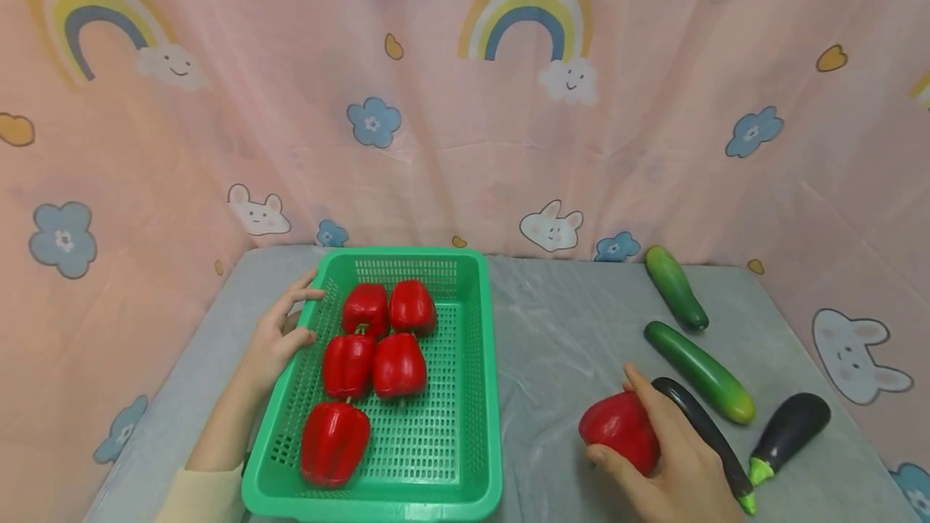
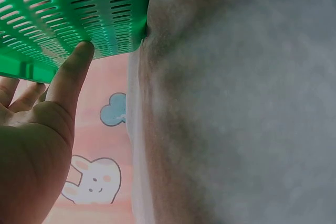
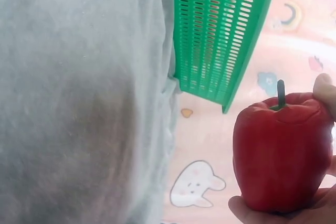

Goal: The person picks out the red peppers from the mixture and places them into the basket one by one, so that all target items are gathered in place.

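A red bell pepper (image 1: pixel 620 431) with a green stem is gripped in my right hand (image 1: pixel 672 458), to the right of the basket. In the right wrist view, thumb and fingers wrap this pepper (image 3: pixel 283 153) from its far side. My left hand (image 1: pixel 279 337) holds the left rim of a green plastic basket (image 1: pixel 496 426), fingers over the edge. The left wrist view has the thumb (image 2: pixel 73 77) pressed along the slotted basket wall (image 2: pixel 100 19). Several red bell peppers (image 1: pixel 349 366) lie inside, mostly in the basket's left half.
Right of the basket lie two green cucumbers (image 1: pixel 701 374), a long dark eggplant (image 1: pixel 693 418) close by my right hand, and a shorter eggplant (image 1: pixel 792 430). A grey cloth (image 1: pixel 552 329) covers the table, and a pink patterned curtain (image 1: pixel 450 160) hangs behind.
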The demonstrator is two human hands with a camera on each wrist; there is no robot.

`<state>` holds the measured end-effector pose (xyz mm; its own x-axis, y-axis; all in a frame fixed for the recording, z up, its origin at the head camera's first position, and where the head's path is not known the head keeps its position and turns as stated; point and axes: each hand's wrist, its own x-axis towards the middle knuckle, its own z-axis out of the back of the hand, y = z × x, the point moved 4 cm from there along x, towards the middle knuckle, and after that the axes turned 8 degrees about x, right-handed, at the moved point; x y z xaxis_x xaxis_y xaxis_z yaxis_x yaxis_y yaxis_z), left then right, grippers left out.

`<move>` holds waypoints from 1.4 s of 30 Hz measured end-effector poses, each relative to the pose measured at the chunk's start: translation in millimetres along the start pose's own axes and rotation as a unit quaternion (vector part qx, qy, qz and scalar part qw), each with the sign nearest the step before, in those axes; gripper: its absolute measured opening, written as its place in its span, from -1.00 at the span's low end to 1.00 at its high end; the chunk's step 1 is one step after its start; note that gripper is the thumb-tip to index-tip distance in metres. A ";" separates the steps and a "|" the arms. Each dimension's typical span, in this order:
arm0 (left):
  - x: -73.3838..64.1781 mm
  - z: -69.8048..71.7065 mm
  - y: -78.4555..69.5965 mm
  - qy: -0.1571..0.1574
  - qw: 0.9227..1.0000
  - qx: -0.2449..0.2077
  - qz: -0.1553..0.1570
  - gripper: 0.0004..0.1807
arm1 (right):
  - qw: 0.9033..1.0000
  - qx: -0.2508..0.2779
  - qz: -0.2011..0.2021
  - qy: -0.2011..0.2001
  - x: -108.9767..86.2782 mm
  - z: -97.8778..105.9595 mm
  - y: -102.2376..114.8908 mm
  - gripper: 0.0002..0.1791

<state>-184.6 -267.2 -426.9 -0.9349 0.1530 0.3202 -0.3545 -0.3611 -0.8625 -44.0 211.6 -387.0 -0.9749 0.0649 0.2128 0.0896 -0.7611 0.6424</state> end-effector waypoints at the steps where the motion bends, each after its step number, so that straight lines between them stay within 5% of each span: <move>1: 0.1 0.0 0.2 0.000 1.000 -0.001 0.000 -0.46 | 1.000 0.002 0.011 -0.002 1.0 1.1 0.9 0.17; 13: 0.0 -0.2 1.3 -0.004 1.000 0.004 -0.004 -0.46 | 0.994 0.038 0.100 -0.020 12.3 11.7 16.7 0.12; 21: 0.3 -0.2 0.6 -0.003 1.000 -0.003 0.001 -0.46 | 0.977 0.075 0.199 -0.028 23.0 11.9 36.0 0.09; 42: -0.3 -0.4 2.5 0.001 1.000 -0.007 0.007 -0.46 | 0.966 0.109 0.222 0.073 46.3 -9.6 72.1 0.07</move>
<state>-185.2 -267.8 -429.4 -0.9400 0.1495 0.3067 -0.3405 -0.3504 -0.8725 -84.6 153.6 -338.0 -0.8477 -0.3409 0.4065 0.5305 -0.5386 0.6545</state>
